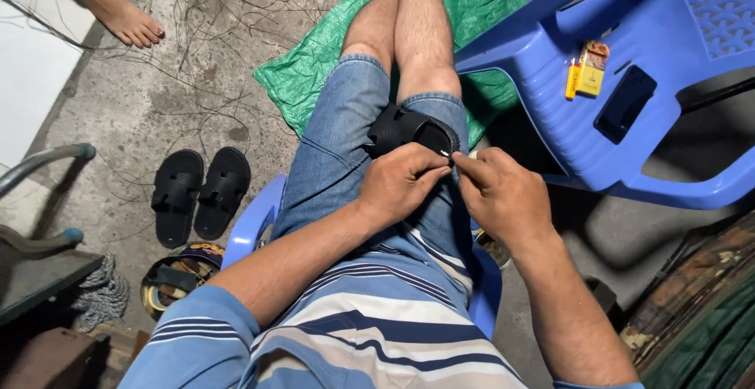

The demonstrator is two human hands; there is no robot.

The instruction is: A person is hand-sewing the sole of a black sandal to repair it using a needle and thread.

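A: Where's the work?

B: Mid-frame, on the right thigh: a black woven-strap leather sandal [410,131]. The left hand [401,184] is curled closed on its near edge; the right hand [503,192] pinches shut on something small and pale at that edge, too small to identify.

A: Advice?

B: Probably brace the sandal firmly and pull steadily.

matt blk rubber sandal [409,131], glossy plastic chair [629,58]
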